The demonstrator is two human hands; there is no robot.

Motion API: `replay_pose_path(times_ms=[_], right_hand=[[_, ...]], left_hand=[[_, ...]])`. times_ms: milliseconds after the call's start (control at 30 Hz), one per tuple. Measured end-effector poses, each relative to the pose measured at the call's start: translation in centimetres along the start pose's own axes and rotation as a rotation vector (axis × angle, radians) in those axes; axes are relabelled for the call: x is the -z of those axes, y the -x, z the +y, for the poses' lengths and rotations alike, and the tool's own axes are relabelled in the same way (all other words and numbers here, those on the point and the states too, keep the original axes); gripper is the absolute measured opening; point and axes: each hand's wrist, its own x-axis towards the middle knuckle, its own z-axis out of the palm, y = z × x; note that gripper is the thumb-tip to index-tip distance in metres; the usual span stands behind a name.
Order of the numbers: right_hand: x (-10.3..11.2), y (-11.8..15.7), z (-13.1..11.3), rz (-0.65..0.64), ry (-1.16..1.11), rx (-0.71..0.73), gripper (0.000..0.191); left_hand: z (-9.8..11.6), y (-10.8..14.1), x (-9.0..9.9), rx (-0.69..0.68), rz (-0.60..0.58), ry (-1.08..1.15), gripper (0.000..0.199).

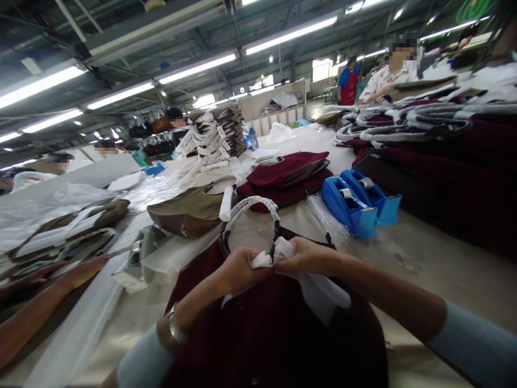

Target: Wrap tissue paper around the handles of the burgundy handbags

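A dark red bag (278, 328) lies in front of me, its round handle (254, 202) standing up, the top of the ring wrapped in white material. At the base of the handle's right side, my left hand (244, 267) pinches one part of a thin white sheet. My right hand (299, 256) grips white sheet (323, 293) just beside it, and a loose end hangs over the bag's front. The two hands nearly touch. A small white roll (226, 203) is at the handle's upper left.
Two blue tape dispensers (349, 207) stand at right, near a tall pile of dark red bags (456, 161). Behind the handle lie an olive bag (189, 207) and red bags (288, 175). Another person's arms (52, 296) reach in at left, beside a grey dispenser (139, 258).
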Motion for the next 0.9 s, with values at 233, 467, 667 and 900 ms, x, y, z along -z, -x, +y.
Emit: replay_pose_path(times_ms=[233,467,667,900], right_hand=[[-0.9,0.0,1.0,0.115,-0.164,-0.035,0.026],[0.3,0.2,0.7,0.339,0.333,0.149,0.019],[2.4,0.9,-0.9,0.390,-0.258,0.079,0.030],[2.0,0.4,-0.7,0.347,-0.608,0.104,0.057]], left_hand=[[1.3,0.3,-0.2,-0.161,0.162,-0.304,0.015],[1.4,1.3,1.0,-0.126,0.126,-0.460,0.011],[-2.2,2.0,7.0,0.138,0.486,-0.532,0.036],[-6.2,2.2,13.3,0.301,0.831,-0.758,0.069]])
